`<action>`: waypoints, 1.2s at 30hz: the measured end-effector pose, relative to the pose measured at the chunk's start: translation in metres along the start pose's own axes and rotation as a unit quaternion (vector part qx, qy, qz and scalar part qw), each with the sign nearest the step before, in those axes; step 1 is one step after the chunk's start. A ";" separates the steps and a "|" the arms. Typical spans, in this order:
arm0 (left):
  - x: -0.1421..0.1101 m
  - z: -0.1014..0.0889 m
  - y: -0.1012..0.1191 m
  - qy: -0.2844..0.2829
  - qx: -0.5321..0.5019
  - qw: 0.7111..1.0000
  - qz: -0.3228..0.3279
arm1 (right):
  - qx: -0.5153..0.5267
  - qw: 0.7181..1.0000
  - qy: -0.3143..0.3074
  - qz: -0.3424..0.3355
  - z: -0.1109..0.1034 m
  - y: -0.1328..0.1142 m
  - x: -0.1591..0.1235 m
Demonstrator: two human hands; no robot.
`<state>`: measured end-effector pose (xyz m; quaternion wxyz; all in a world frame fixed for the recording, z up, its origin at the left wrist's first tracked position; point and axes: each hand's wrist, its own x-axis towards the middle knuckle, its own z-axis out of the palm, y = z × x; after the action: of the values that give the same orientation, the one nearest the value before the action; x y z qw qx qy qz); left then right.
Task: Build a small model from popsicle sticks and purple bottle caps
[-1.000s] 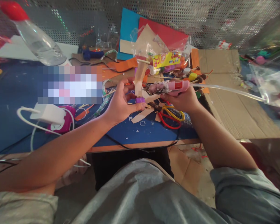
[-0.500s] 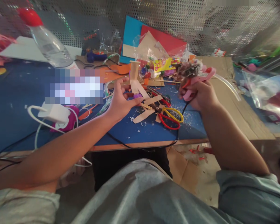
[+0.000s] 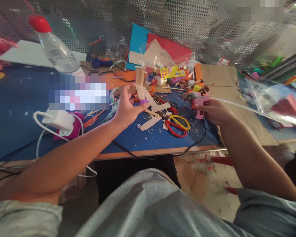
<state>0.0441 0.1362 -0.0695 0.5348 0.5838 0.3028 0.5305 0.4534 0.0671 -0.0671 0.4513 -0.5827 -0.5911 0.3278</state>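
My left hand (image 3: 128, 107) is closed on a small upright model of pale cardboard strips (image 3: 140, 82) with purple parts, thumb on the purple piece (image 3: 144, 101) at its base. My right hand (image 3: 215, 111) grips a pink hot glue gun (image 3: 200, 107), its nozzle end fuzzy with grey strands and facing left. A long clear glue stick (image 3: 241, 107) sticks out from its back. Between the hands, scissors with red and yellow handles (image 3: 180, 120) lie beside loose cardboard strips (image 3: 150, 123).
At the left stand a red-capped bottle (image 3: 58, 49) and a white charger (image 3: 61, 119) with cables. Blue card (image 3: 136, 38), red card (image 3: 177, 46) and a plastic bag with a yellow label (image 3: 172, 71) lie behind. A cardboard sheet (image 3: 251, 125) covers the right side.
My right hand has lowered and levelled the glue gun, so its glue stick now points to the right. My left hand keeps the cardboard model in nearly the same place.
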 end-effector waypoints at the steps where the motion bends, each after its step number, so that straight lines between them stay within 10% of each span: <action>1: 0.000 0.000 0.000 -0.002 0.004 1.000 0.000 | 0.010 0.999 0.008 0.030 0.001 0.003 -0.004; 11: -0.002 0.005 0.005 -0.009 0.005 1.000 0.009 | 0.039 0.985 0.027 0.168 0.004 -0.001 -0.020; 18: -0.003 0.005 0.005 -0.014 0.000 1.000 -0.007 | -0.193 0.953 0.019 0.233 -0.010 -0.030 -0.033; 31: -0.001 0.005 0.002 -0.010 0.002 1.000 0.010 | -0.567 0.813 0.008 0.136 0.031 -0.069 -0.027; 36: -0.002 0.004 0.000 -0.012 0.005 1.000 0.008 | -0.570 0.811 0.019 0.129 0.042 -0.064 -0.028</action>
<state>0.0474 0.1328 -0.0694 0.5309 0.5954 0.2944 0.5263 0.3874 0.0386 -0.0292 0.0028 -0.8124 -0.5826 -0.0235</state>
